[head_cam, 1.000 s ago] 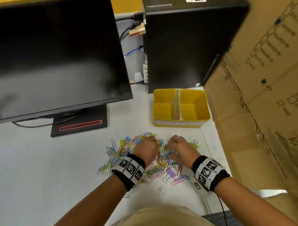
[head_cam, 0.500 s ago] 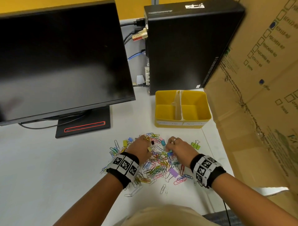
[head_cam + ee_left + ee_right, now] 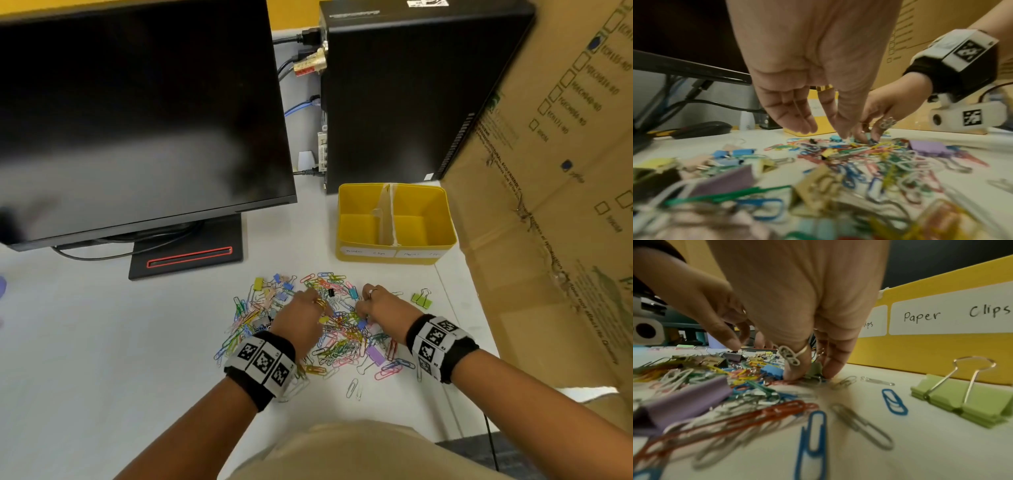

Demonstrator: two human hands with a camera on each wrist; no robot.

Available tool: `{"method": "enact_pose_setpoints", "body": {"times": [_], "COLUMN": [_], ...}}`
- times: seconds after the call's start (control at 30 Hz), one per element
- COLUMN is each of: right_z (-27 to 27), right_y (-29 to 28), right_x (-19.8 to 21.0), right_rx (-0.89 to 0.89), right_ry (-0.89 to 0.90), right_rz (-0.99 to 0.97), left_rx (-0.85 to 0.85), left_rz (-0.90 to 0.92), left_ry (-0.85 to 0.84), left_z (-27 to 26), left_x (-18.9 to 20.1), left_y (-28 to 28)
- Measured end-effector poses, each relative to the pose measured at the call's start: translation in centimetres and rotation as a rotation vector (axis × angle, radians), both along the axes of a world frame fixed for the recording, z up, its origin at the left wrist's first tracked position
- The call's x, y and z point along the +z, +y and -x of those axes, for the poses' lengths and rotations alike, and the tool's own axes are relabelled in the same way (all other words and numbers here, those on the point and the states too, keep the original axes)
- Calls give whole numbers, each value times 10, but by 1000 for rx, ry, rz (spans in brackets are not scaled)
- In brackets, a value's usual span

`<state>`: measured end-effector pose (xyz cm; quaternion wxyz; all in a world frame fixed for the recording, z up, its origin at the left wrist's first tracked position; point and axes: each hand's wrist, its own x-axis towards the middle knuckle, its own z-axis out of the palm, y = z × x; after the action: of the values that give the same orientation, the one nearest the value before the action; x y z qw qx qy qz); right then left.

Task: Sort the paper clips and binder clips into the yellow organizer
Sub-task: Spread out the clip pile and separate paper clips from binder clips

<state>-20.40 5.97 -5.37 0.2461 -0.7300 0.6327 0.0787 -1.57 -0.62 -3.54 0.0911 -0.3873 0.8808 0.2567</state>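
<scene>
The organizer [image 3: 394, 255] is yellow with white labels lettered in black. The clips [image 3: 335, 346] are a mix of red, blue, green, yellow, pink and silver. One binder clip [image 3: 422, 300] is pale green with silver handles, another [image 3: 374, 355] purple. The wristbands [image 3: 262, 363] are black with black-and-white square markers. The monitor [image 3: 137, 120] is black, its base [image 3: 188, 257] outlined in red. The box [image 3: 555, 205] is brown cardboard. The table [image 3: 85, 342] is white.

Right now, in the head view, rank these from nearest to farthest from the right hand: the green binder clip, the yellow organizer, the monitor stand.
1. Green binder clip: on the table just right of the right hand.
2. Yellow organizer: behind the hand, toward the computer tower.
3. Monitor stand: far left, beyond the clip pile.
</scene>
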Motion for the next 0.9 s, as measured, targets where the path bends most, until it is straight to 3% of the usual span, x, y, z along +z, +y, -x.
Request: {"method": "enact_pose_setpoints", "body": {"times": [0.1, 0.2, 0.43, 0.5, 0.6, 0.77, 0.83, 0.9], "right_z": [-4, -1, 21, 23, 31, 68, 66, 54], "right_y": [0, 5, 21, 27, 31, 38, 44, 48], "right_x": [3, 3, 9, 10, 18, 7, 10, 15], "right_rx": [-87, -55, -399, -390, -420, -691, -677, -614], "right_ry": [-62, -46, -234, -293, -255, -88, -8, 42], "right_rz": [-34, 13, 238, 211, 274, 237, 175, 249], "left_rx": [-85, -132, -102, -118, -166, -210, -207, -194], "left_rz": [-1, -19, -14, -2, -5, 25, 18, 15], "left_ry": [-24, -43, 19, -11, -45, -70, -76, -55], "left_z": [10, 19, 39, 48, 59, 63, 63, 62], "left_x": [0, 2, -2, -5, -12, -20, -19, -16], "left_y": [18, 30, 28, 25, 23, 22, 21, 21]}}
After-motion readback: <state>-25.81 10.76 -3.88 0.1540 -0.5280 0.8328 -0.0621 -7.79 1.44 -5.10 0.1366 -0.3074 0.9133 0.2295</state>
